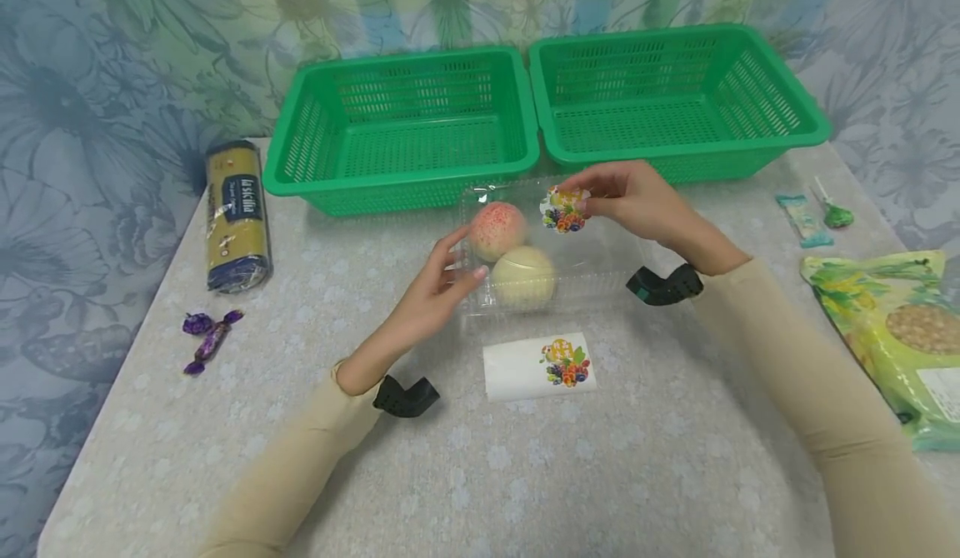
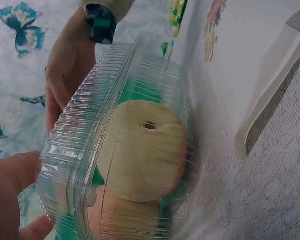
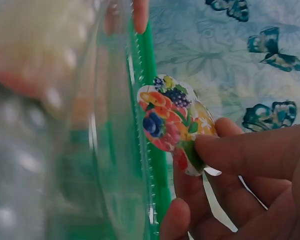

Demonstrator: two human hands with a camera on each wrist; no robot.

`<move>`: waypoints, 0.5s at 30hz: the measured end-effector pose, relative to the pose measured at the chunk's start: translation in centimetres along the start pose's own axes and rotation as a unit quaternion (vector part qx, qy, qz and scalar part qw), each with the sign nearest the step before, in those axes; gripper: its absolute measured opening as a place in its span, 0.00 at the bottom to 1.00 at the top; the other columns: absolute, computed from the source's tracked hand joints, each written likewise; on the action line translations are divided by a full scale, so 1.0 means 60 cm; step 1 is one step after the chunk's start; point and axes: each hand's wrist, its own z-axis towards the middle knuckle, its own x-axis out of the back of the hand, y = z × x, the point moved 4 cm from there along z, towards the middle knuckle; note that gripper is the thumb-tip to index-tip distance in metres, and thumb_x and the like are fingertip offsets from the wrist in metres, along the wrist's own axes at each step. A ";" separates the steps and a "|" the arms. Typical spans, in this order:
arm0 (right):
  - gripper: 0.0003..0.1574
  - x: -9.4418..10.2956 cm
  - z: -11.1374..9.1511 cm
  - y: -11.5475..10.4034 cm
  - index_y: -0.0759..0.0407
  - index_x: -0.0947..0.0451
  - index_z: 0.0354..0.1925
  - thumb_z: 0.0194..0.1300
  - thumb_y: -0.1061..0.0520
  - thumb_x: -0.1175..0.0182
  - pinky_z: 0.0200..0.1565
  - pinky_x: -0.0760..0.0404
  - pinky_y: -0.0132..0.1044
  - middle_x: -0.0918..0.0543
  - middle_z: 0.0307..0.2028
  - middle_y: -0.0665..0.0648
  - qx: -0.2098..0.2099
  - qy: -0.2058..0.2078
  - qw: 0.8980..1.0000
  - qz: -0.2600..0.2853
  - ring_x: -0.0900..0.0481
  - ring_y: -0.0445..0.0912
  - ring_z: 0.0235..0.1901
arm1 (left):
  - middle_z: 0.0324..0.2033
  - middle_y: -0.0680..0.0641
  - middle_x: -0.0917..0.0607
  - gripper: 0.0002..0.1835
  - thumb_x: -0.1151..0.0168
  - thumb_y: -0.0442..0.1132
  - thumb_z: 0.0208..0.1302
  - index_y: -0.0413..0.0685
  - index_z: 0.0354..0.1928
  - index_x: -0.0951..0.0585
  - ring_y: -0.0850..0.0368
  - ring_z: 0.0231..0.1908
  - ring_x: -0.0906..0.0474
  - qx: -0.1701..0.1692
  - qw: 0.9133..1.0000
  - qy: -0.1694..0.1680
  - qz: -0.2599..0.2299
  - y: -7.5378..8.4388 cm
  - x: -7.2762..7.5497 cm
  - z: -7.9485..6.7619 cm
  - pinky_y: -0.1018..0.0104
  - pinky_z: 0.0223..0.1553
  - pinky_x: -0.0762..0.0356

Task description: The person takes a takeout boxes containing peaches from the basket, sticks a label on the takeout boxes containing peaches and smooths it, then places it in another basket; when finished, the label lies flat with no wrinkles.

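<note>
On the table in the head view is a clear plastic container (image 1: 600,250), its lid down over a red-speckled round fruit (image 1: 498,231) and a pale yellow one (image 1: 523,278), both peach-like. My left hand (image 1: 431,300) holds the container's left end, thumb at the front corner and fingers along the side. My right hand (image 1: 637,204) pinches a fruit-printed sticker (image 1: 564,210) between thumb and finger; in the right wrist view the sticker (image 3: 172,117) stands close against the lid. Its printed side faces that camera.
In front of the container lies a white backing paper (image 1: 513,371) with another fruit sticker. Two green baskets (image 1: 405,185) (image 1: 690,158) stand behind. Left are a bag roll (image 1: 238,216) and purple candies (image 1: 212,346); right are a lollipop (image 1: 836,215), small sachet (image 1: 806,220) and green-yellow bag (image 1: 892,316).
</note>
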 end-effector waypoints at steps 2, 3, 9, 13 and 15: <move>0.18 -0.002 0.014 0.001 0.48 0.23 0.50 0.62 0.60 0.45 0.49 0.26 0.41 0.20 0.49 0.51 -0.008 -0.019 1.000 -0.005 0.21 0.39 0.41 | 0.64 0.38 0.42 0.33 0.47 0.47 0.64 0.67 0.67 0.49 0.43 0.61 0.35 -0.005 1.000 0.003 -0.005 -0.001 -0.001 0.001 0.49 0.59 0.36; 0.18 -0.004 0.019 0.002 0.49 0.23 0.50 0.61 0.60 0.45 0.50 0.26 0.43 0.20 0.50 0.51 -0.012 -0.029 1.000 -0.003 0.21 0.39 0.41 | 0.64 0.38 0.41 0.33 0.47 0.47 0.64 0.67 0.67 0.49 0.42 0.60 0.35 -0.009 1.000 0.003 -0.008 -0.001 -0.001 0.001 0.49 0.59 0.36; 0.19 -0.019 0.036 0.004 0.50 0.23 0.51 0.61 0.62 0.45 0.51 0.27 0.47 0.20 0.50 0.54 -0.019 -0.068 0.998 0.000 0.19 0.43 0.38 | 0.64 0.38 0.41 0.34 0.45 0.46 0.63 0.66 0.68 0.49 0.41 0.60 0.34 -0.012 1.000 -0.005 -0.019 0.001 0.000 0.001 0.48 0.57 0.34; 0.19 -0.027 0.037 0.005 0.49 0.23 0.50 0.61 0.63 0.46 0.47 0.26 0.46 0.19 0.48 0.55 -0.024 -0.067 0.997 -0.029 0.20 0.43 0.40 | 0.66 0.38 0.44 0.35 0.46 0.47 0.63 0.67 0.68 0.50 0.41 0.62 0.36 0.002 1.000 -0.016 -0.021 0.002 0.002 0.000 0.46 0.56 0.33; 0.19 -0.031 0.037 0.005 0.50 0.23 0.49 0.61 0.64 0.46 0.41 0.25 0.42 0.18 0.46 0.56 -0.018 -0.064 0.997 -0.047 0.20 0.44 0.39 | 0.66 0.39 0.44 0.35 0.46 0.47 0.63 0.68 0.68 0.50 0.42 0.62 0.37 0.009 1.000 -0.018 -0.022 0.002 0.003 -0.001 0.46 0.56 0.33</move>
